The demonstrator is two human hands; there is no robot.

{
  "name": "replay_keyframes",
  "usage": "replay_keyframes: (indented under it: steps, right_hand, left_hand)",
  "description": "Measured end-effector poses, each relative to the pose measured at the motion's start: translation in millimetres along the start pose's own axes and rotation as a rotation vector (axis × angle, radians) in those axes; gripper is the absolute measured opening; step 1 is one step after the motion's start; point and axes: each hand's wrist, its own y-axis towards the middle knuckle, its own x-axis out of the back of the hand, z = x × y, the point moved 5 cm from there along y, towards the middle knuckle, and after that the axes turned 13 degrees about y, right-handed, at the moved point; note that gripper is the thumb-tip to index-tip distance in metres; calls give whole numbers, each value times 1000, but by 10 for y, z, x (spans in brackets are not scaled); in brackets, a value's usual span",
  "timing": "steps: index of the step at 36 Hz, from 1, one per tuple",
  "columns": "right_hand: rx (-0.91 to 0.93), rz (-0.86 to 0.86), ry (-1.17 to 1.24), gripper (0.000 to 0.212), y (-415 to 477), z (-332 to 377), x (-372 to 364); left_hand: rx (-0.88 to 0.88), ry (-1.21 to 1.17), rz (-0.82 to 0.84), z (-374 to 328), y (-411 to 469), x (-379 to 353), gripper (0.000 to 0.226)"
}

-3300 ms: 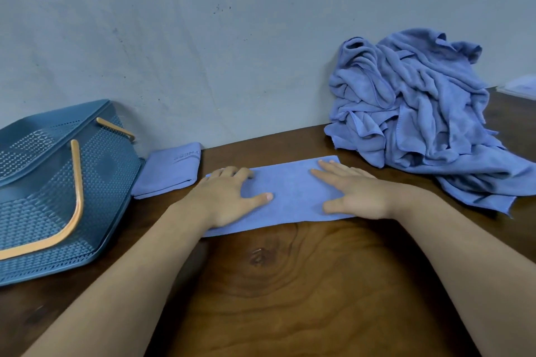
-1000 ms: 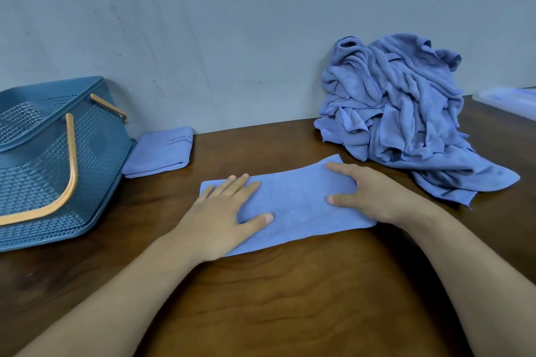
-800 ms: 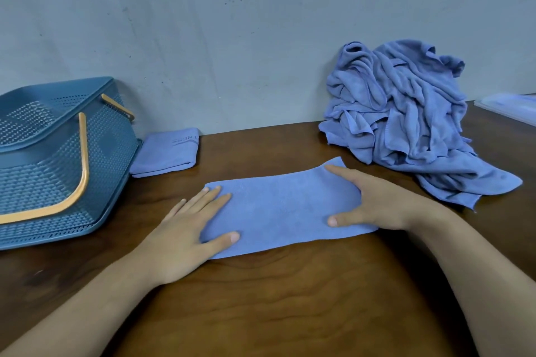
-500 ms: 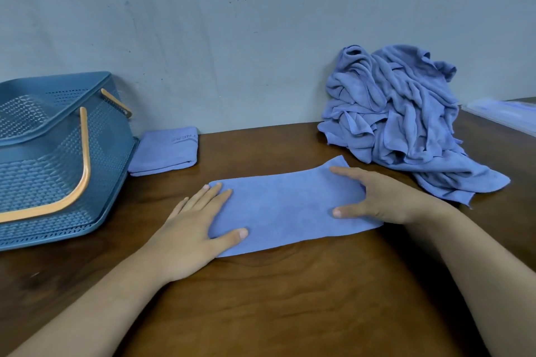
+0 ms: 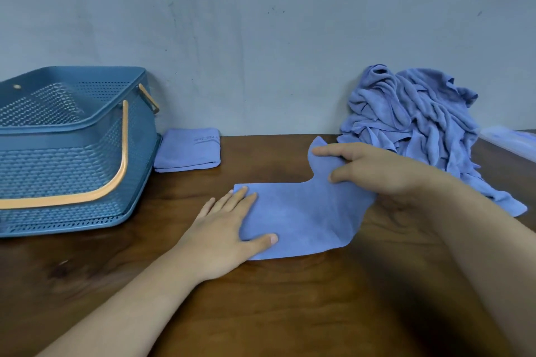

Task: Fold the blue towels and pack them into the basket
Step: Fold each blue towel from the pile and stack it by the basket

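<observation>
the half-folded towel (image 5: pixel 301 217) lies as a strip on the tabletop (image 5: pixel 290 313), in front of the person and between the two hands. its left end is flat on the wood. its right end is raised off the surface, with one corner standing up past the fingers.

the left hand (image 5: pixel 229 235) rests flat on the left end, fingers straight and thumb spread along the near edge. judged purpose: an anchor — it pins that end so the strip does not slide while the other end is carried. the right hand (image 5: pixel 374 171) is clamped on the right end, fingers over the cloth and thumb against it from the near side. judged purpose: to bring this end over toward the left hand and halve the strip.

one folded towel (image 5: pixel 188 151) lies just beside the basket (image 5: pixel 72 130), not in it, at the back of the tabletop by the wall. the basket stands at the left with its handles down; no towel shows in the visible part of its inside. the unfolded pile (image 5: pixel 414 119) is heaped behind the right hand, against the wall — near for the next pick.
</observation>
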Motion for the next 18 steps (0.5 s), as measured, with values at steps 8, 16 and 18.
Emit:
replay_keyframes:
  steps: [8,16,18]
  right_hand:
    - [-55,116,96,52,244,223,-837]
    - [-64,57,305,76,279,-33,-1273]
    - [-63,65,313,76,290,-27,-1276]
  left_hand:
    - [234,-645,-290,285,61,128,42]
    - [167,-574,-284,297,98,39,37]
    - [165,-550,-279,304,112,29,39]
